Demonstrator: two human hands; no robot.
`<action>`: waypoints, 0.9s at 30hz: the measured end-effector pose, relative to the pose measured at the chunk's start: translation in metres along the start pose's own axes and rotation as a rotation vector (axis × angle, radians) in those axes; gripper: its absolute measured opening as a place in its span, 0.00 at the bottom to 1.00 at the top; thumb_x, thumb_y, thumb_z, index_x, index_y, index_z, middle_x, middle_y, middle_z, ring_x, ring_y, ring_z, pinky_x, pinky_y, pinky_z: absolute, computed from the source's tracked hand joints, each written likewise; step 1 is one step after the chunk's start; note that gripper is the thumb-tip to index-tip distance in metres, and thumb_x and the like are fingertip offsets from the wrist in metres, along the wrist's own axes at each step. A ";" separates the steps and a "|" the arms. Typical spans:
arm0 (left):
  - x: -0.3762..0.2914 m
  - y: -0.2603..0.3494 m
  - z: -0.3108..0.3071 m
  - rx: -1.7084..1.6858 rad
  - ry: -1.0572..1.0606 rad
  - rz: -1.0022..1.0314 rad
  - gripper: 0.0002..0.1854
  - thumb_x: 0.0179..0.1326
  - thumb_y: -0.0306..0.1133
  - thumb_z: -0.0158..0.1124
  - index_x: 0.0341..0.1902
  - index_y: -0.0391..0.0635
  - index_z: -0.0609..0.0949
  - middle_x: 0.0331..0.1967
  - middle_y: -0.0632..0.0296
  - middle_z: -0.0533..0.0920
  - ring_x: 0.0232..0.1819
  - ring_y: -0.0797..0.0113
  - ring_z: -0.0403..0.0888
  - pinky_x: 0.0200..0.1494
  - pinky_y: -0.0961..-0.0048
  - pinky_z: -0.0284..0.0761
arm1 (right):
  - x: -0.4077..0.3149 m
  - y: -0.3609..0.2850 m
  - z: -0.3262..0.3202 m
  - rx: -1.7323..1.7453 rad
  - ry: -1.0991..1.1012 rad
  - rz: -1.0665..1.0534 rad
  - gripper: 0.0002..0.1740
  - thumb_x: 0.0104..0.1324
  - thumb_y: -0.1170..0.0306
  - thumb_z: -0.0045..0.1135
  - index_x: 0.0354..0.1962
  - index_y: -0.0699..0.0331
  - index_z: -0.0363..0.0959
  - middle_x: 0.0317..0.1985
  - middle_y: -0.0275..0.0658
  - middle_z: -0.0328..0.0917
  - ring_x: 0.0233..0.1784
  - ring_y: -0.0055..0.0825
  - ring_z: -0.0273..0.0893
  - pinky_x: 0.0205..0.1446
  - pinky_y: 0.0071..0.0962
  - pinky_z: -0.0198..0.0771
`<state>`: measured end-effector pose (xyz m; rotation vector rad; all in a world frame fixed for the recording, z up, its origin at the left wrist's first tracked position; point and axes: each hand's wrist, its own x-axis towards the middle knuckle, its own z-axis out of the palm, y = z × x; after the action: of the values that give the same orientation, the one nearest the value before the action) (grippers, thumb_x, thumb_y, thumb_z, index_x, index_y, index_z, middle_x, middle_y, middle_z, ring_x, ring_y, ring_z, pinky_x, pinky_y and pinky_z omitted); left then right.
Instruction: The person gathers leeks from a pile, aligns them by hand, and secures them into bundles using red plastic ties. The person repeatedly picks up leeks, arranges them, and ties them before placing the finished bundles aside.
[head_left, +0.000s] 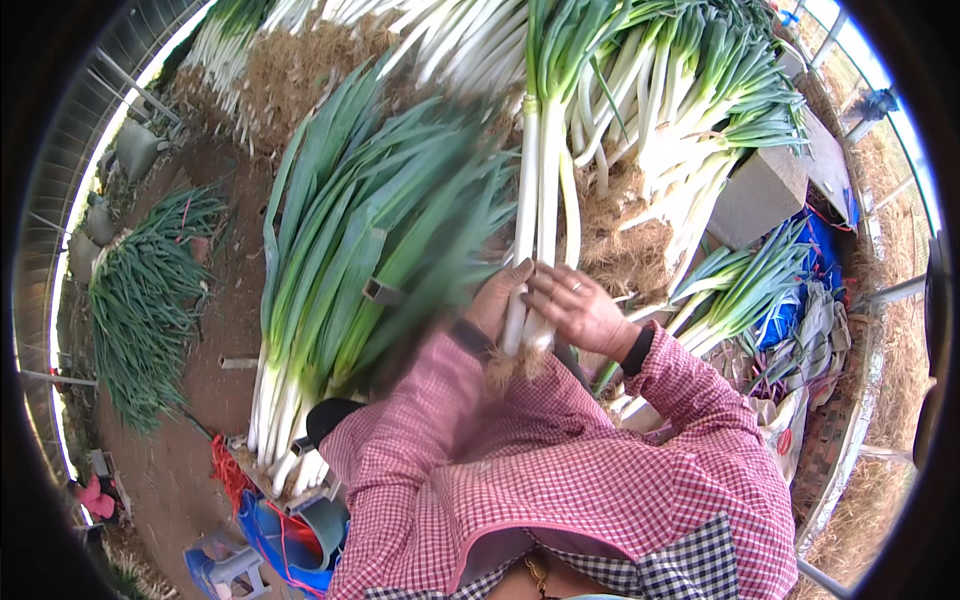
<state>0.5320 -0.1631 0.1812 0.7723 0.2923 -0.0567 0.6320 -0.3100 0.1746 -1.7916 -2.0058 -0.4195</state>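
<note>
Both my hands are around a few leeks (550, 187) held upright before me, green tops pointing away and roots toward my lap. My left hand (498, 297) grips the white stems from the left side. My right hand (577, 307), with a ring on one finger, lies across the lower stems from the right. Left of them a large bundle of leeks (322, 285) lies with its white ends near my left elbow, partly blurred on its right side.
Piles of leeks with brown roots (292, 75) lie at the far side, more (690, 97) at the right. A green heap (150, 300) is on the left ground. A grey block (761, 195) stands right; a plastic stool (229, 566) and blue bucket (326, 529) are at lower left.
</note>
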 end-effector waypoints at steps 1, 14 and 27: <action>-0.001 -0.002 0.001 -0.090 0.023 -0.054 0.21 0.65 0.39 0.54 0.55 0.39 0.67 0.39 0.56 0.77 0.35 0.65 0.78 0.39 0.73 0.79 | -0.006 0.002 -0.003 0.000 0.073 0.057 0.21 0.50 0.72 0.59 0.44 0.62 0.72 0.50 0.42 0.73 0.60 0.37 0.68 0.63 0.39 0.65; -0.063 0.012 0.026 0.258 0.134 -0.068 0.25 0.60 0.21 0.52 0.62 0.39 0.62 0.47 0.51 0.78 0.44 0.59 0.80 0.42 0.69 0.81 | 0.022 0.028 -0.007 1.192 0.211 1.109 0.28 0.65 0.67 0.50 0.59 0.72 0.58 0.59 0.53 0.65 0.59 0.42 0.68 0.60 0.35 0.66; -0.109 -0.038 0.027 0.544 0.047 0.178 0.27 0.57 0.19 0.51 0.61 0.40 0.58 0.50 0.52 0.74 0.40 0.67 0.79 0.40 0.73 0.77 | 0.069 0.002 0.025 2.195 0.398 1.028 0.22 0.58 0.72 0.52 0.49 0.75 0.63 0.37 0.43 0.74 0.37 0.33 0.74 0.46 0.31 0.72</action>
<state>0.4281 -0.2156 0.2044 1.3382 0.2538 0.0533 0.6256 -0.2379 0.1873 -0.6524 -0.1803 1.1658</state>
